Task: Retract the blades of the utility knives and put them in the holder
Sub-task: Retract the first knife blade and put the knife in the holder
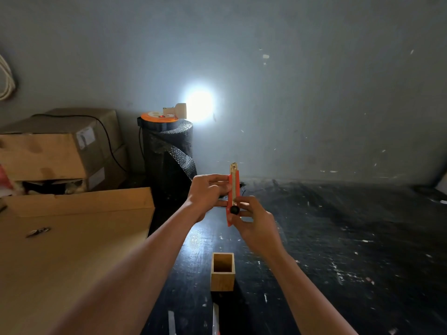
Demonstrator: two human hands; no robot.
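Note:
I hold an orange utility knife (234,187) upright in front of me, with a short metal blade tip showing at its top. My left hand (208,195) grips the knife's upper body from the left. My right hand (251,220) holds its lower end, thumb at the black round slider knob (234,209). A square wooden holder (222,272) stands on the dark table below my hands, and its inside looks empty. Part of another knife (215,320) with a white and red body lies at the bottom edge, just in front of the holder.
A large flat cardboard box (72,250) lies on the left, with stacked cartons (55,151) behind it. A black roll of bubble wrap (169,163) carries an orange reel and a bright lamp (198,106). The dark scuffed table (338,238) stretches to the right.

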